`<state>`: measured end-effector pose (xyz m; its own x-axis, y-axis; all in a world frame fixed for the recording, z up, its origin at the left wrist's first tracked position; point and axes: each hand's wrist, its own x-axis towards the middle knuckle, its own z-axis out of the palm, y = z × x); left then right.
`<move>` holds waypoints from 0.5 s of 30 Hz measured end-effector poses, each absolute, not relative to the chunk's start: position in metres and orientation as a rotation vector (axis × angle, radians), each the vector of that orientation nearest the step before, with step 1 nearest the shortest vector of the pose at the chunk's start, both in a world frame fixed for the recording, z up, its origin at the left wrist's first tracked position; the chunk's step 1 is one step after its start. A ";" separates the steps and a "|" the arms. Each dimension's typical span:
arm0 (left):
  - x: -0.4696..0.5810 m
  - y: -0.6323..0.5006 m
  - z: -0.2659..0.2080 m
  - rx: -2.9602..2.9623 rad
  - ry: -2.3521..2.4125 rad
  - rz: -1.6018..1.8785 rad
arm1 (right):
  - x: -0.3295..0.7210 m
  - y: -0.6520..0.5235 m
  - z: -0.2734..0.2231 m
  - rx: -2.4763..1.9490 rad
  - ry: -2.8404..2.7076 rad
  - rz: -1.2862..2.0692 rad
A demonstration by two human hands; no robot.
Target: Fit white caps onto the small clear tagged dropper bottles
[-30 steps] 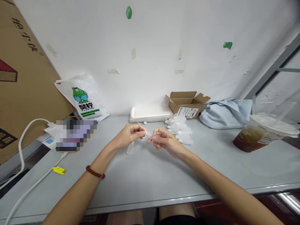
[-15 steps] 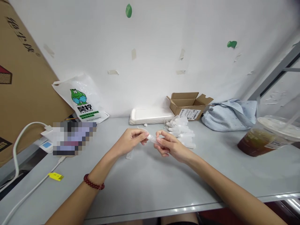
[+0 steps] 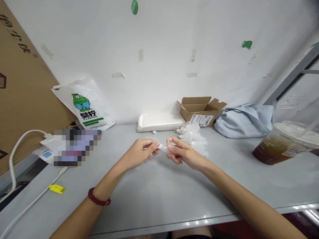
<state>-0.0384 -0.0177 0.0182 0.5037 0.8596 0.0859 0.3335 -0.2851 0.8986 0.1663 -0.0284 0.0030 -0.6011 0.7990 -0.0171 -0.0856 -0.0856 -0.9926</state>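
Between my hands, above the middle of the table, is a small translucent plastic tube (image 3: 164,149) with a white end. My left hand (image 3: 139,153) pinches the white end between thumb and fingers. The tube's body is gripped by my right hand (image 3: 183,152), whose fingers hide its far end. A thin white cord (image 3: 151,138) shows just behind my left fingers. Behind my right hand lies a pile of similar translucent tubes (image 3: 191,135), several with thin cords. A small white piece (image 3: 154,132) rests on the table beyond my hands.
Against the wall stand a stack of white trays (image 3: 159,122), an open cardboard box (image 3: 199,111) and a light blue cloth bundle (image 3: 244,121). A drink cup (image 3: 276,144) is at right. At left are a plastic bag (image 3: 87,106), a blurred-out device (image 3: 77,146) and white cables (image 3: 35,198).
The tube and my hands have shifted slightly, both hands still gripping it. A clear piece below my left hand is now almost out of sight. The whole view has moved a little.
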 end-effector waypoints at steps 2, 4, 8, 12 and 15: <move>-0.038 -0.018 0.016 1.847 0.996 0.729 | 0.167 -0.029 0.003 -0.805 -1.553 1.770; -0.037 -0.019 0.015 1.864 0.964 0.756 | 0.167 -0.028 0.003 -0.819 -1.536 1.786; -0.036 -0.020 0.013 1.891 0.948 0.852 | 0.168 -0.028 0.004 -0.853 -1.492 1.789; -0.034 -0.019 0.011 1.795 0.992 0.725 | 0.166 -0.029 0.006 -0.857 -1.510 1.787; -0.031 -0.021 0.011 1.760 1.022 0.688 | 0.166 -0.030 0.006 -0.845 -1.501 1.799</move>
